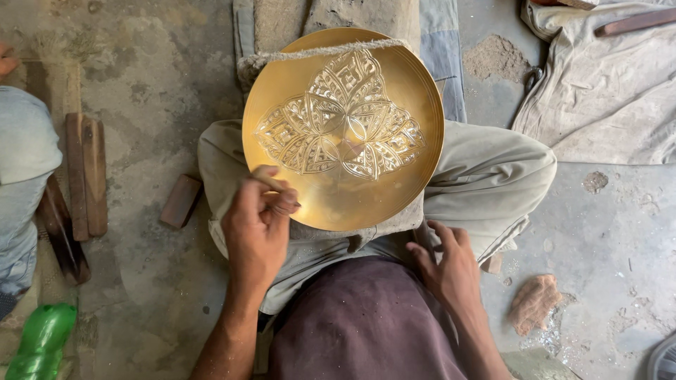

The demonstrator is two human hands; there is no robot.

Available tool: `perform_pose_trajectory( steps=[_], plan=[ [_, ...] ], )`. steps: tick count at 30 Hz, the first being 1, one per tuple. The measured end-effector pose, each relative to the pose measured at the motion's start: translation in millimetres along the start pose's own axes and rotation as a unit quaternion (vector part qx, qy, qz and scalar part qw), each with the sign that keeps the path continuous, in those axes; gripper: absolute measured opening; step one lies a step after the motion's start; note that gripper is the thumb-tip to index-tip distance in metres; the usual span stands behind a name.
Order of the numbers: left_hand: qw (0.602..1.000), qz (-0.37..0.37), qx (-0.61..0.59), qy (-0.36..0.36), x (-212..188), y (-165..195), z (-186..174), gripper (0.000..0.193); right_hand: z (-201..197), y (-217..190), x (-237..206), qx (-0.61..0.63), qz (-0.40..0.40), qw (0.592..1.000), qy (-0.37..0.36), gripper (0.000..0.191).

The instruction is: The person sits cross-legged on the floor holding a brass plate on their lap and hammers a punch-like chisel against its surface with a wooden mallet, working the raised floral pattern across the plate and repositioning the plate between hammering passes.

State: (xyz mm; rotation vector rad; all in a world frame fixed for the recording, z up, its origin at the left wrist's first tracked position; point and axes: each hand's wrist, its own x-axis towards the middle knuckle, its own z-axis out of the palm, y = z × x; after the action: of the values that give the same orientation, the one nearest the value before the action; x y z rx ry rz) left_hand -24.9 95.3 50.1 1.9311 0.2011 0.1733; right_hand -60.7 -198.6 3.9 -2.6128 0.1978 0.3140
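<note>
The left hand [257, 222] has its grip closed around a thin wooden-handled engraving tool [276, 184], whose tip rests on the lower left of the round golden brass plate [343, 130]. The plate (engraved with a leaf-like pattern at its centre) lies tilted on the person's lap over the beige trousers [493, 172]. The right hand [445, 264] holds nothing, fingers spread on the thigh just below the plate's rim. A green plastic bottle [41, 341] lies on the floor, well apart.

1 head camera looks steeply down, close.
</note>
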Motion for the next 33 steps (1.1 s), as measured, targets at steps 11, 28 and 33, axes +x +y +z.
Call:
perform_pose_trajectory(
  steps=[11, 28, 33],
  plan=[
    [0.948, 0.159, 0.075, -0.265, -38, 4, 51, 0.027, -26, -70, 0, 0.291, -0.193, 0.924, -0.159, 0.036],
    [0.892, 0.329, 0.289, 0.115, -34, -81, 59, 0.048, 16, -94, 43, 0.311, -0.212, 0.926, -0.041, 0.027],
    [0.890, 0.304, 0.330, 0.079, -39, -69, 60, 0.066, 7, -91, 43, 0.412, -0.104, 0.898, -0.111, 0.023]
  ],
)
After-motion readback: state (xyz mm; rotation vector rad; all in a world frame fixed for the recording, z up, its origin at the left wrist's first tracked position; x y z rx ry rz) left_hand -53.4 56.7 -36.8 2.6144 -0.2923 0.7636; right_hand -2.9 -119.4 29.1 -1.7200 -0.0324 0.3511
